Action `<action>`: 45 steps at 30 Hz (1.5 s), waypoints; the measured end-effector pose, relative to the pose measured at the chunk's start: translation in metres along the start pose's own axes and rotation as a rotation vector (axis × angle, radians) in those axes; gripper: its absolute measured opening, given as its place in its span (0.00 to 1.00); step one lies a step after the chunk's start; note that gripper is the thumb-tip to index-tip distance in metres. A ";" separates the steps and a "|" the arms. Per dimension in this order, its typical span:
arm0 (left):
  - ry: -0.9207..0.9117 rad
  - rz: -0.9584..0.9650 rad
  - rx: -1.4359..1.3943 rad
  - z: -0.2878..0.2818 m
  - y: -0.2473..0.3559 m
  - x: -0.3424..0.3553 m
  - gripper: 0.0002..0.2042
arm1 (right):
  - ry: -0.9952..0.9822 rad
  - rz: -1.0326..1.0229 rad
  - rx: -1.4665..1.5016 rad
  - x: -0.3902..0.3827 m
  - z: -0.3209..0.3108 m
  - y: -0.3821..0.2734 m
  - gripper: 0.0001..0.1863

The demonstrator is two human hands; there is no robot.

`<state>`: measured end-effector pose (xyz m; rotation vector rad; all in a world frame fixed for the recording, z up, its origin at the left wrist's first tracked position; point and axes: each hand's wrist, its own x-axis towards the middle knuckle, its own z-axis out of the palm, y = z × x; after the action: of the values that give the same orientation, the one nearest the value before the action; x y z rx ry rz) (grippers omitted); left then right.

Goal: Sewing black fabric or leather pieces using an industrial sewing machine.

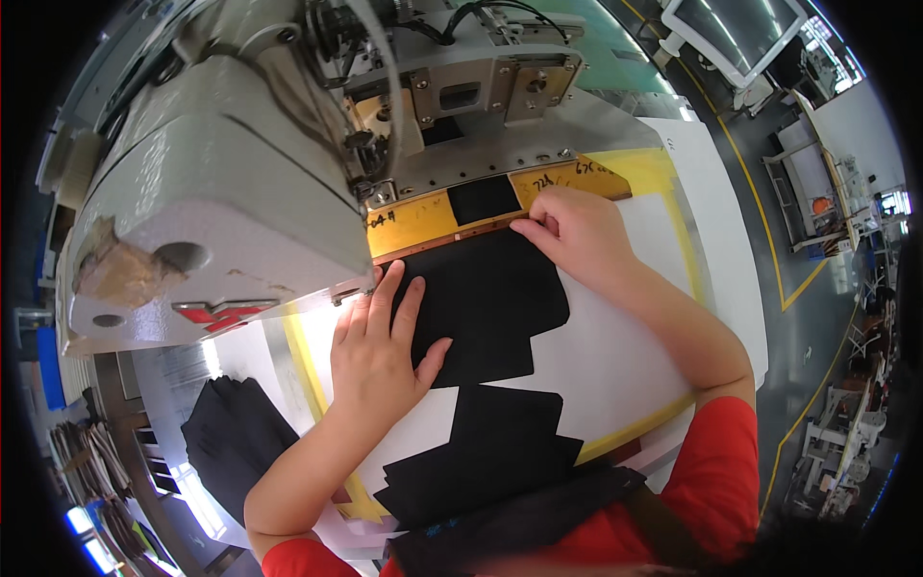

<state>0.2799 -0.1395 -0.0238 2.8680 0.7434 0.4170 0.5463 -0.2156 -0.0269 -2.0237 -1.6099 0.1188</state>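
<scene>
A black fabric piece (490, 308) with stepped edges lies on the white work surface, its far edge against a yellow strip (413, 223) with handwritten marks. My left hand (380, 351) rests flat on its left side, fingers spread, the fingertips near the strip. At the far right corner, my right hand (582, 236) is closed, thumb and curled fingers pinching the fabric's edge beside the strip; the exact grip is partly hidden. A smaller black patch (484, 199) shows on the strip, under the metal clamp frame (481, 159).
The grey sewing machine head (192, 231) looms at the left, close to my left hand. Black cut pieces (481, 442) lie nearest me, and another black pile (236, 442) sits at the left. Yellow tape (687, 240) borders the white surface. A monitor (735, 34) stands at the far right.
</scene>
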 end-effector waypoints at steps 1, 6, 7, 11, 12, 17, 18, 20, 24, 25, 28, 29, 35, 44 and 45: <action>-0.002 0.014 -0.003 0.000 0.001 0.001 0.32 | 0.028 -0.038 0.011 0.000 0.002 0.001 0.15; 0.023 0.017 0.065 0.000 0.003 0.001 0.31 | 0.093 -0.089 -0.013 -0.002 0.000 0.003 0.15; 0.016 -0.001 0.040 0.000 0.004 0.000 0.32 | 0.041 0.034 0.025 -0.001 -0.003 -0.001 0.14; 0.025 -0.001 0.031 0.003 0.004 0.000 0.31 | 0.125 0.150 0.256 -0.010 0.002 0.002 0.14; 0.022 -0.002 0.044 0.004 0.004 0.000 0.31 | 0.122 0.149 0.253 -0.015 0.001 -0.001 0.14; 0.012 -0.002 0.073 0.000 0.006 0.001 0.31 | -0.080 -0.338 -0.322 -0.058 0.002 -0.031 0.32; 0.013 0.001 0.083 0.000 0.006 0.002 0.31 | -0.081 -0.329 -0.325 -0.057 0.003 -0.030 0.32; 0.017 0.004 0.097 0.002 0.006 0.003 0.30 | -0.090 -0.339 -0.304 -0.054 0.002 -0.026 0.33; 0.022 -0.010 0.105 0.001 0.006 0.002 0.30 | -0.085 -0.346 -0.221 -0.048 0.005 -0.021 0.33; 0.043 0.014 0.126 0.002 0.006 0.003 0.30 | -0.100 -0.335 -0.227 -0.048 0.003 -0.019 0.33; 0.066 0.032 0.148 0.004 0.005 0.002 0.29 | -0.118 -0.363 -0.281 -0.040 0.005 -0.034 0.34; 0.067 0.038 0.130 0.006 0.006 0.003 0.29 | -0.118 -0.365 -0.352 -0.039 0.005 -0.040 0.33; 0.052 -0.024 0.042 0.006 0.006 -0.001 0.30 | -0.182 -0.544 -0.307 -0.029 0.033 -0.064 0.34; 0.081 0.022 0.113 0.007 0.005 0.000 0.31 | -0.126 -0.483 -0.330 -0.032 0.030 -0.059 0.32; 0.082 0.020 0.111 0.008 0.005 0.000 0.31 | -0.120 -0.487 -0.321 -0.032 0.030 -0.058 0.32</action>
<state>0.2844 -0.1440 -0.0300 2.9800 0.7753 0.5146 0.4743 -0.2267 -0.0340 -1.8035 -2.2698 -0.2152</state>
